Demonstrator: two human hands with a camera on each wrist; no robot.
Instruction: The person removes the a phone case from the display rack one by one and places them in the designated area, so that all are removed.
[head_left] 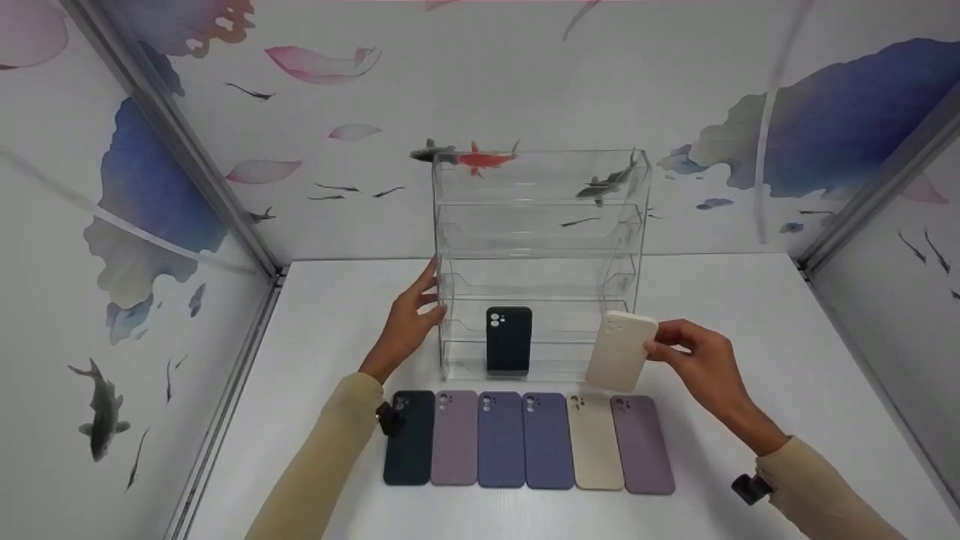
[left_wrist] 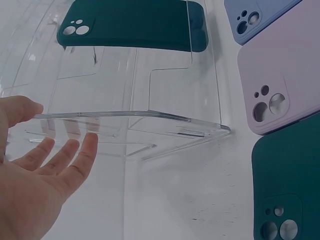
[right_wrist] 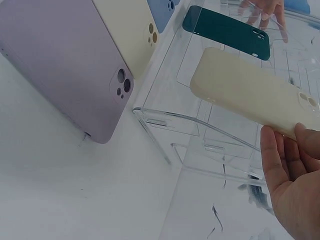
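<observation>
A clear tiered display rack (head_left: 540, 291) stands on the white table. My left hand (head_left: 409, 322) is at its left side: the thumb meets the panel's edge, and the fairly straight fingers (left_wrist: 82, 157) rest along the outer face. With my right hand (head_left: 697, 360) I pinch a cream phone case (head_left: 621, 352) by its side edge. That case tilts in front of the rack's lower right, camera cutouts upward. On the bottom tier leans a dark green phone case (head_left: 509, 341), also upright with its cutouts at the top.
In front of the rack lies a side-by-side row of phone cases: dark green (head_left: 409, 442), light purple (head_left: 454, 442), two blue-violet (head_left: 501, 446), cream (head_left: 598, 450) and mauve (head_left: 645, 450). Fish-and-petal printed panels (head_left: 540, 75) enclose the table at the back and sides.
</observation>
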